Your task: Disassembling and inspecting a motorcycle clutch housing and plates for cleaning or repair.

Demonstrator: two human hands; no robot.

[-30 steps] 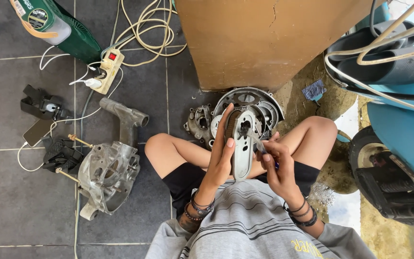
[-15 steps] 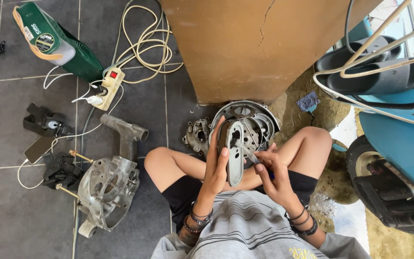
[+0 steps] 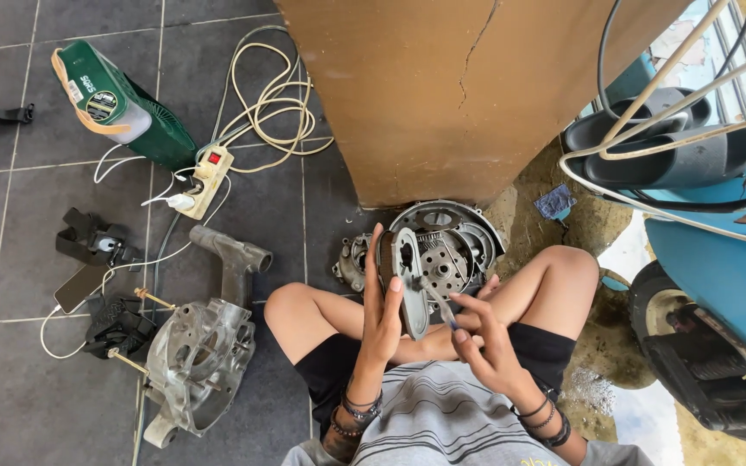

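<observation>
Left hand grips metal cover (fingers curled) — right hand pinches tool

A grey cast-metal engine casing lies left of the bare knees; a round metal clutch housing sits before them, against a tan wall

A green bag-shaped package with an orange band is seen lying tilted on the grey floor tiles at upper left; a round dark label is borne on it. A phone with a dark screen is seen at left.
</observation>
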